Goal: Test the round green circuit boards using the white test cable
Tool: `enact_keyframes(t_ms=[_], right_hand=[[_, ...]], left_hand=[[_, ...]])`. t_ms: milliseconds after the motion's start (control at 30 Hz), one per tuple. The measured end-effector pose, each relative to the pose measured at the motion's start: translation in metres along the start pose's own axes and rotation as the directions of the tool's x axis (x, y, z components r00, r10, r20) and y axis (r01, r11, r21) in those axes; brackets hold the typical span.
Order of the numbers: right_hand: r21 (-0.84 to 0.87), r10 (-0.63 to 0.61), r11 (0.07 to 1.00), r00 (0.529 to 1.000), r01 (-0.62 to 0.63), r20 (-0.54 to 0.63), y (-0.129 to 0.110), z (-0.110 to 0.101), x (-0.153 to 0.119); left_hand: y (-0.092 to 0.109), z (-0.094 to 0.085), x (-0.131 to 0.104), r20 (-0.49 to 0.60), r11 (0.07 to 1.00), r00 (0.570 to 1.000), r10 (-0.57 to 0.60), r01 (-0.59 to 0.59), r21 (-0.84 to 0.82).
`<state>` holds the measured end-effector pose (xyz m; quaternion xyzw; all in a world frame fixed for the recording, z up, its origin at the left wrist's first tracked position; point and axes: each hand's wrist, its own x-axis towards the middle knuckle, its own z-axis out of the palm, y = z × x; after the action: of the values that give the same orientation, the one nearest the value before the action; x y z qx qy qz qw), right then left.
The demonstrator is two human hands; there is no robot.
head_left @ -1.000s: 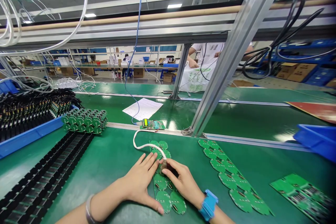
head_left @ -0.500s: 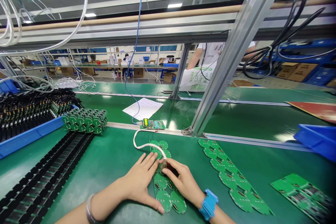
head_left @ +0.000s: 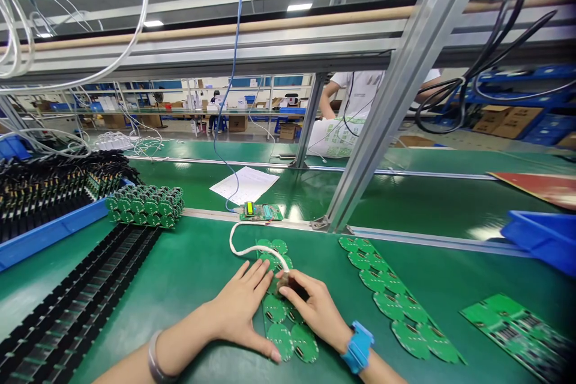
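Note:
A panel of round green circuit boards (head_left: 279, 339) lies on the green bench in front of me. My left hand (head_left: 240, 306) rests flat along its left side, fingers spread, thumb on the lower boards. My right hand (head_left: 312, 306) pinches a small brownish connector (head_left: 281, 283) at the end of a white cable, pressed down over the panel's middle boards; its contact underneath is hidden. The white cable (head_left: 238, 246) curls back to a small programmer board (head_left: 261, 211) with a lit yellow-green screen, where a blue cable also plugs in.
A second panel of round boards (head_left: 387, 288) lies to the right, beside a rectangular circuit board (head_left: 513, 324). To the left are stacked round boards (head_left: 146, 205), black racks (head_left: 85, 294) and a blue tray (head_left: 58, 229). A metal post (head_left: 373, 126) rises ahead; a person (head_left: 355, 96) stands beyond.
The connector in my right hand has shifted very slightly, and the cable end bends a little more. My left hand stays in place. The person beyond has moved an arm.

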<state>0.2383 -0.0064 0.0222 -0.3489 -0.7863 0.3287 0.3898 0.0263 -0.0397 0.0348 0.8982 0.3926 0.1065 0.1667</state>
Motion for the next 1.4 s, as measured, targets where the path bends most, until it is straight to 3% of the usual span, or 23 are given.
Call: enact_keyframes(t_ms=[100,300,600,933,1000,1067,1167,1267,1333,1400], right_hand=[[0.073,0.028,0.997,1.000,-0.029,0.011,-0.002,-0.004,-0.002],[0.082,-0.005,0.997,0.978,-0.012,0.211,-0.004,-0.010,-0.008],[0.064,0.001,0.998,0.972,-0.017,0.235,-0.004,-0.011,-0.009],[-0.021,-0.090,0.995,0.952,0.101,0.294,-0.006,-0.008,-0.011],[-0.026,-0.093,0.994,0.951,0.105,0.294,-0.006,-0.007,-0.011],[-0.026,-0.096,0.994,0.952,0.109,0.292,-0.007,-0.008,-0.011],[-0.012,-0.091,0.995,0.952,0.099,0.293,-0.009,-0.008,-0.011],[0.013,-0.088,0.996,0.953,0.088,0.289,-0.011,-0.008,-0.010],[0.025,-0.095,0.996,0.954,0.091,0.284,-0.011,-0.008,-0.010],[0.026,-0.094,0.996,0.955,0.091,0.281,-0.010,-0.007,-0.011]], left_hand=[[0.000,-0.001,0.000,0.000,1.000,1.000,0.000,0.000,0.003],[0.001,0.000,-0.002,-0.012,1.000,1.000,-0.009,0.009,-0.011],[-0.001,0.000,-0.002,-0.015,0.999,1.000,0.001,-0.002,-0.034],[0.005,-0.009,0.002,-0.020,1.000,1.000,0.013,-0.013,0.002],[0.004,-0.009,0.002,-0.062,1.000,0.998,0.027,-0.027,-0.002],[0.001,-0.007,0.000,-0.201,0.999,0.979,0.045,-0.050,-0.022],[-0.009,-0.005,-0.004,-0.398,0.999,0.917,0.005,-0.023,-0.041],[-0.028,-0.015,0.002,-0.501,0.991,0.856,-0.125,0.126,-0.033],[-0.049,-0.027,0.016,-0.555,0.974,0.808,-0.198,0.228,-0.017],[-0.074,-0.042,0.038,-0.560,0.956,0.794,-0.237,0.292,0.010]])
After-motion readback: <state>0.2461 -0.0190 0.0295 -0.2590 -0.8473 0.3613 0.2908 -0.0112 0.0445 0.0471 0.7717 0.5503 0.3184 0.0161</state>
